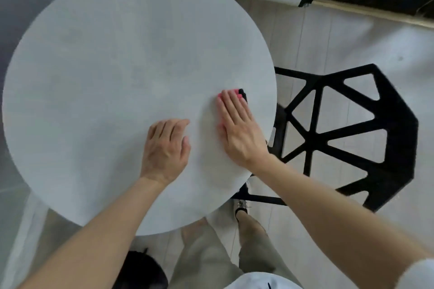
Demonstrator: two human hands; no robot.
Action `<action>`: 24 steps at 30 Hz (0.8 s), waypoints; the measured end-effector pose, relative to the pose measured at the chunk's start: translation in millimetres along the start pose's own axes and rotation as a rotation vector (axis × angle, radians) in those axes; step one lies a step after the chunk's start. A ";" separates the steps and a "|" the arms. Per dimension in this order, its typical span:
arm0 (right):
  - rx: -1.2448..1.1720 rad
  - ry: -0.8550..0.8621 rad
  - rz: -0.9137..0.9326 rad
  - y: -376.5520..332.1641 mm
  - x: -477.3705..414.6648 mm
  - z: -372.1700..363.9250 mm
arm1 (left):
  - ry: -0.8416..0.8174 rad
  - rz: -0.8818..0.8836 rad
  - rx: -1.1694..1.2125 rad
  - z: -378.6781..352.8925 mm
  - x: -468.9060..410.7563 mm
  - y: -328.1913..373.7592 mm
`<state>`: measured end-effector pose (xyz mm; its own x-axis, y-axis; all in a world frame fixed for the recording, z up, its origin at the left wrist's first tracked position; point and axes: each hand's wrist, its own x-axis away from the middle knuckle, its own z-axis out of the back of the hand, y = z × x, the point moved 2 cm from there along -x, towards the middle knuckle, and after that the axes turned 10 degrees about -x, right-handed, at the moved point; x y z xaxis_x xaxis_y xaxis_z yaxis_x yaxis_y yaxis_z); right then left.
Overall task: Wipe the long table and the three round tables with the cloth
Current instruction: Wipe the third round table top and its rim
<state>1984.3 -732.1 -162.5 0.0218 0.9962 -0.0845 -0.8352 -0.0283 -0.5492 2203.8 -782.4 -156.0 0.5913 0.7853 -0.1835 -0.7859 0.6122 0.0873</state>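
1. The right hand (237, 129) lies flat, fingers straight and close together, pressing the cloth (242, 92) onto the round worktop (117, 65). A flat palm spreads the pressure over the cloth, which suits wiping better than a pinch would.
2. The cloth sits almost wholly under that hand, near the worktop's right edge. Only pink slivers and a dark corner show past the fingertips, so I cannot tell how it is folded.
3. The left hand (164, 148) rests on the worktop just beside the right one, its fingers loosely bent and holding nothing. It probably serves as a brace while the person leans over.
4. A black chair (352, 124) with an open-lattice seat stands against the worktop's right side, close to where the cloth is. A stroke carried over that edge could snag on it.
5. Most of the surface lies to the left of the cloth, so the wiping would likely have to travel that way.
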 end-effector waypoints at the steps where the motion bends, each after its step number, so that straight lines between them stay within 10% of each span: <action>1: -0.021 -0.056 0.019 -23.1 12.4 -12.8 | -0.024 0.023 -0.022 6.4 15.5 -10.5; 9: 0.020 -0.342 0.413 -53.3 24.7 -40.2 | -0.191 0.288 -0.127 49.2 121.4 -46.3; 17: 0.111 -0.200 -0.042 -16.2 23.7 -5.9 | -0.271 0.445 -0.038 76.5 173.1 -43.5; 24: 0.016 -0.511 0.573 -146.1 26.5 -97.7 | -0.221 0.489 -0.026 88.6 188.0 -116.2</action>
<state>2160.6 -709.6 -165.7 -0.6703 0.7407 0.0447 -0.6473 -0.5542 -0.5234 2422.3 -697.7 -113.9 0.1768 0.9807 0.0833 -0.9817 0.1697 0.0860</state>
